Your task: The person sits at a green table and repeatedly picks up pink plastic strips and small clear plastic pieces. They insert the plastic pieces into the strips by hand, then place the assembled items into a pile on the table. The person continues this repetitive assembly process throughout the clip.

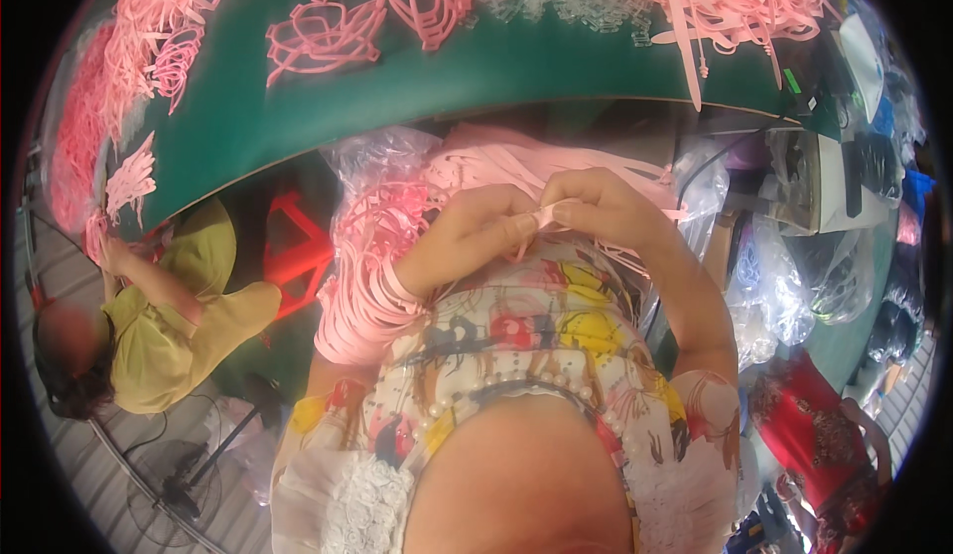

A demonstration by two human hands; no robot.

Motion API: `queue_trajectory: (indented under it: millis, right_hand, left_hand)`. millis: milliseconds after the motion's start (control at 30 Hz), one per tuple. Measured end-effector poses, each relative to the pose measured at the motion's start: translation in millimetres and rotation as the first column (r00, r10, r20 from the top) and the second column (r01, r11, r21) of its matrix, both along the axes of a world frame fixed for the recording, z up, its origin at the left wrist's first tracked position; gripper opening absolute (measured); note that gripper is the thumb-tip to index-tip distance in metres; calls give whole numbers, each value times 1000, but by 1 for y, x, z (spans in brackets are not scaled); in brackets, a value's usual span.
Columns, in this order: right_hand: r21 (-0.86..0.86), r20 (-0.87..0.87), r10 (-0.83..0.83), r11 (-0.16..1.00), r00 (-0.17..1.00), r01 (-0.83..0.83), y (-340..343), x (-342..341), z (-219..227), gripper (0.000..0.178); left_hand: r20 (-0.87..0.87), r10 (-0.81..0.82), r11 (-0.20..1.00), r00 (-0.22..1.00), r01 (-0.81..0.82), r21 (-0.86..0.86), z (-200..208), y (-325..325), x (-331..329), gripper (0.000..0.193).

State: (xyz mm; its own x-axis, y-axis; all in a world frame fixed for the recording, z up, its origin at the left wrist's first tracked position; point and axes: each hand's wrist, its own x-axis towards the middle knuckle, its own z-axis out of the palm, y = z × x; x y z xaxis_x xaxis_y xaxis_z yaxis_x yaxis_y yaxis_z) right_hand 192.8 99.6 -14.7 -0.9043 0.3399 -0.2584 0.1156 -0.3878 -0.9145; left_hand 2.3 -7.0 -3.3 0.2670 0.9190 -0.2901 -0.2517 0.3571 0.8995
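The person's floral dress, with white lace at the shoulders, fills the lower middle. In front of it, the two hands meet. The left hand is closed, pinching a pale pink strap between thumb and fingers. The right hand is also closed, pinching the same strap right beside the left fingertips. The strap is therefore between the hands, above the lap; its exact shape is mostly hidden by the fingers. Many pink loops ring the left forearm.

Just beyond the hands, a bundle of long pink straps lies below the table edge, beside a clear bag.

Farther left are a red stool and a co-worker in a yellow-green shirt, one hand near pink strips. To the right hang clear bags; below them is someone in red.

Across the top curves a green table, bearing pink heaps and a pile of clear pieces.
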Motion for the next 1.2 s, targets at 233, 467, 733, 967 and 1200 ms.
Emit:
queue_trajectory:
  millis: [233, 467, 733, 967, 1200]
  right_hand:
    - [846, -232, -173, 450, 957, 286, -16, -18, -11, 11]
    - [915, -285, -200, 234, 938, 328, -19, -23, -20, 12]
    - [464, 23, -24, 886, 999, 10, 1, 0, 2, 19]
    - [89, -268, -399, 896, 877, 435, 1, 23, 35, 13]
    - [-16, -391, -493, 848, 777, 529, -18, 48, 46, 23]
  left_hand:
    - [244, 108, 964, 964, -41, -264, -1, -1, -11, 19]
    - [260, 189, 937, 947, -94, -337, 2, 4, -12, 18]
    - [-247, 390, 885, 887, -287, 368, -4, 7, 2, 4]
    - [259, 431, 865, 865, -314, -392, -70, -2, -8, 26]
    - [804, 491, 871, 335, -174, -459, -97, 19, -4, 34]
